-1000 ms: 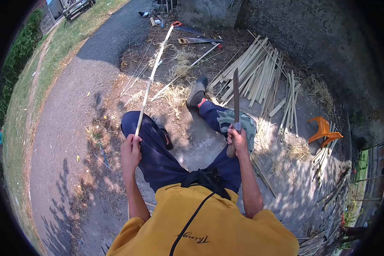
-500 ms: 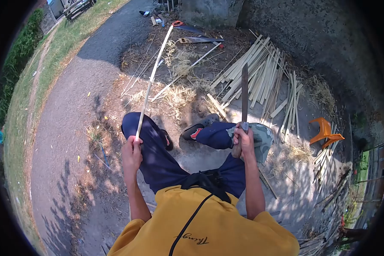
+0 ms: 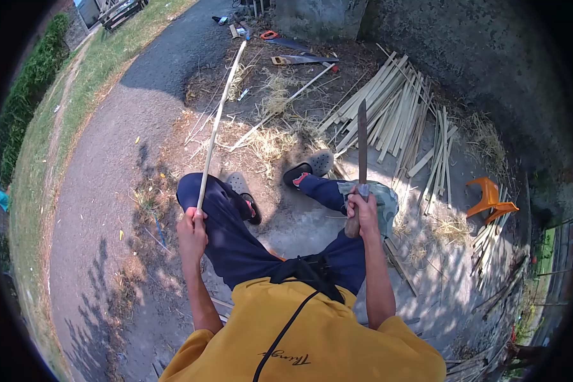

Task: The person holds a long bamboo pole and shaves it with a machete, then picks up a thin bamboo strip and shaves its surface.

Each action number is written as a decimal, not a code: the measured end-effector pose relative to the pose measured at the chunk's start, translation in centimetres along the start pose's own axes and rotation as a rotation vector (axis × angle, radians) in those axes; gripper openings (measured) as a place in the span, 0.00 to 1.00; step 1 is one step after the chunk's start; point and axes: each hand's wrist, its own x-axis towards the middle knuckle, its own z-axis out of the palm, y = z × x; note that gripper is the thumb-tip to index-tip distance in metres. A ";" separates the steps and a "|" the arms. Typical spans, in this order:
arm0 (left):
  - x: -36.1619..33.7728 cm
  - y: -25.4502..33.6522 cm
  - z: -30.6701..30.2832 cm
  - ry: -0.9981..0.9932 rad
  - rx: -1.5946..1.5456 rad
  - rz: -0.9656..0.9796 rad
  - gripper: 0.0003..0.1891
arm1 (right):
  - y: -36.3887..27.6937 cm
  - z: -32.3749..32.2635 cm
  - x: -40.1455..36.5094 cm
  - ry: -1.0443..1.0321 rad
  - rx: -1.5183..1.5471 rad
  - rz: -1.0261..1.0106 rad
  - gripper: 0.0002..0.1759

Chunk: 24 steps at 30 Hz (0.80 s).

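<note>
My left hand [image 3: 192, 234] is closed round the lower end of a long, pale bamboo strip [image 3: 218, 121], which slants up and away past my left knee. In my right hand [image 3: 363, 215] is a long-bladed knife [image 3: 362, 137], gripped by its wooden handle with the dark blade pointing away from me. The knife is held over my right leg, where a camouflage cloth [image 3: 387, 207] covers the knee. Strip and blade are well apart.
A large pile of split strips [image 3: 382, 111] lies ahead to the right. Handsaws [image 3: 304, 58] rest on the ground beyond curly shavings [image 3: 270, 143]. An orange plastic stool [image 3: 490, 200] lies tipped at the right. A rough wall [image 3: 471, 57] rises behind the pile.
The strip's far end has swung slightly left, and my left hand is a little lower. My right foot has shifted and shows more of its sole. The knife stays nearly still.
</note>
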 end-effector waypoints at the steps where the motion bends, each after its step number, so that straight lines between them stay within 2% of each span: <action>1: -0.2 0.3 -0.1 0.005 0.017 -0.005 0.15 | 0.1 0.0 0.0 0.016 0.001 0.005 0.09; 6: 0.0 0.5 -0.3 -0.046 -0.020 -0.076 0.14 | 0.5 -0.4 0.1 0.003 0.043 0.021 0.09; 15: 0.2 1.3 0.5 -0.081 -0.039 -0.055 0.15 | -0.2 -0.6 -0.6 0.021 0.049 0.028 0.10; 17: 0.1 1.5 0.6 -0.063 -0.016 -0.001 0.15 | -0.4 -0.5 -0.9 0.031 0.035 0.035 0.10; 24: 0.3 1.0 0.9 -0.072 -0.046 0.002 0.14 | -0.6 0.0 -1.0 -0.024 0.101 -0.010 0.09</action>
